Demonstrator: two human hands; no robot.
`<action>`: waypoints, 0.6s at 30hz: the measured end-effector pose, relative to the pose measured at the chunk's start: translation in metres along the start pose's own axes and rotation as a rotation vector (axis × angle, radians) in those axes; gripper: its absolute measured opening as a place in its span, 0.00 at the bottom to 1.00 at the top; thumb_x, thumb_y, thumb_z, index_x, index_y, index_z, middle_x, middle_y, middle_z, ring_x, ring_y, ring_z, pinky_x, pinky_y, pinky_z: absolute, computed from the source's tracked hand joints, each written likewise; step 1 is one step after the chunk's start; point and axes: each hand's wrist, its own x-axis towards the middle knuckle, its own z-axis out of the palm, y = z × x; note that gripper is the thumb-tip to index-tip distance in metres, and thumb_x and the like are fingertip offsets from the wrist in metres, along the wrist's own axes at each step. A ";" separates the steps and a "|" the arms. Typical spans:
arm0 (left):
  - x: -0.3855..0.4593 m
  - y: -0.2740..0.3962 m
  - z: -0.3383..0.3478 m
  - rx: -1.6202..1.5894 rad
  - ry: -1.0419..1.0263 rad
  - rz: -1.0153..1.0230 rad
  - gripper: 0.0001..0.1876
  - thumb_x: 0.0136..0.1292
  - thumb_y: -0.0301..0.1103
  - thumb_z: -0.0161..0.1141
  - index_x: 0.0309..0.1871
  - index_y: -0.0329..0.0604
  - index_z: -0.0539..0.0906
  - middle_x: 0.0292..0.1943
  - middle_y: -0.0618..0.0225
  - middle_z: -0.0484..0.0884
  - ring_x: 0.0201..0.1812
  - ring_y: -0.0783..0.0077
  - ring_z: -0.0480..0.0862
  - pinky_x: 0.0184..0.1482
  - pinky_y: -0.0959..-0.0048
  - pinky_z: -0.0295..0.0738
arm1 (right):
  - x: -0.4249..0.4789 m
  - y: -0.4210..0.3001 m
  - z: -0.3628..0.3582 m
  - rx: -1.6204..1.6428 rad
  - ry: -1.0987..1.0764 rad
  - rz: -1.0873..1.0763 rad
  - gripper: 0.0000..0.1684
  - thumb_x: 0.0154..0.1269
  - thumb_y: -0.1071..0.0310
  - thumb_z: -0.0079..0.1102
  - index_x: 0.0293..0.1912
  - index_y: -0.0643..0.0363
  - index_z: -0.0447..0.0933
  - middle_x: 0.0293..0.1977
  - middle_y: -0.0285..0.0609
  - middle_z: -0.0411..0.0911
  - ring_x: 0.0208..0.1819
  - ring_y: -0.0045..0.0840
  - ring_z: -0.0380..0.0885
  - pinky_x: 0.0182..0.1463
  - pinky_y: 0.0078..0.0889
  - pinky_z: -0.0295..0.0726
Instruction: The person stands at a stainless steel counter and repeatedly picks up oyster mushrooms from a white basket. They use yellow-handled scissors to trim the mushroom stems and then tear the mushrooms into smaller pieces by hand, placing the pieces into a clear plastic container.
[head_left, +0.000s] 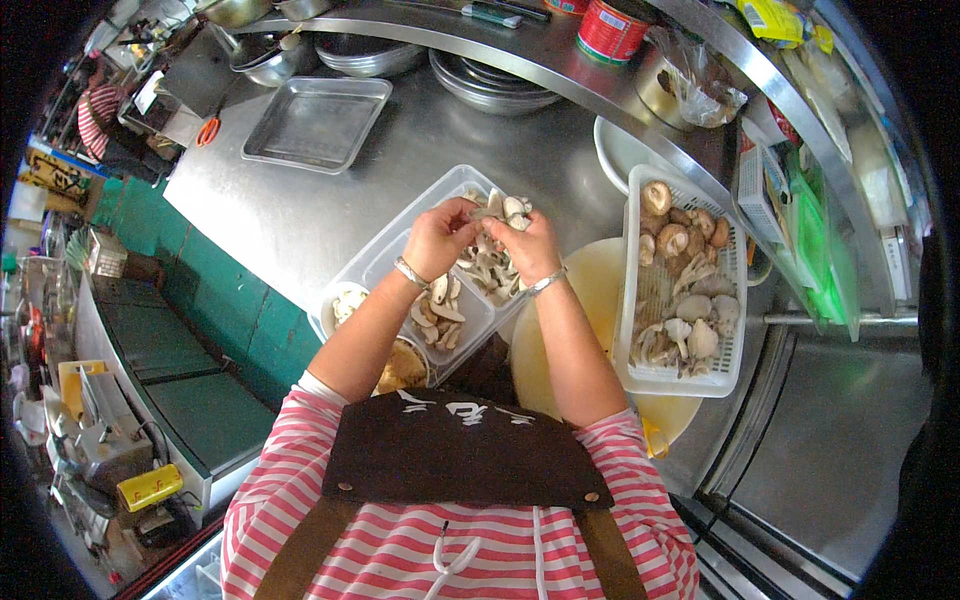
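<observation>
Both my hands meet over the far compartment of a clear plastic divided container. My left hand (442, 237) and my right hand (527, 244) hold pale oyster mushrooms (491, 208) between thumbs and fingers. Beneath them lie torn oyster mushroom pieces (491, 274). The nearer compartment of the container (386, 259) holds sliced mushrooms (439, 313). On the right, a white plastic basket (624, 300) carries whole shiitake mushrooms (673, 240) at its far end and oyster mushrooms (694, 319) nearer to me. My fingers partly hide the held pieces.
A round yellowish board (592, 274) lies under the basket's left side. Beyond are a metal tray (316, 124), stacked metal bowls (491, 82), orange-handled scissors (208, 131) and a steel shelf with a red can (611, 31). Another person (101, 124) is at the far left.
</observation>
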 end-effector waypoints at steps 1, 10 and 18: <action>0.000 -0.002 0.000 -0.042 -0.007 -0.014 0.07 0.57 0.24 0.56 0.39 0.34 0.76 0.27 0.72 0.78 0.27 0.83 0.76 0.29 0.83 0.71 | 0.001 0.002 0.000 -0.009 0.003 -0.009 0.07 0.50 0.74 0.62 0.32 0.61 0.77 0.26 0.31 0.77 0.26 0.12 0.73 0.26 0.16 0.71; 0.006 -0.011 -0.015 -0.564 0.165 -0.259 0.04 0.59 0.26 0.55 0.36 0.37 0.76 0.29 0.65 0.80 0.28 0.74 0.81 0.33 0.79 0.77 | 0.002 0.004 -0.011 0.544 0.179 0.118 0.08 0.52 0.73 0.61 0.34 0.57 0.73 0.27 0.33 0.74 0.24 0.16 0.72 0.25 0.18 0.72; 0.011 -0.028 -0.023 0.194 0.218 -0.173 0.11 0.56 0.28 0.57 0.42 0.33 0.77 0.30 0.62 0.82 0.27 0.76 0.81 0.26 0.77 0.76 | 0.016 0.011 -0.016 0.227 0.287 -0.056 0.08 0.53 0.75 0.61 0.35 0.58 0.74 0.29 0.35 0.77 0.26 0.17 0.75 0.25 0.17 0.72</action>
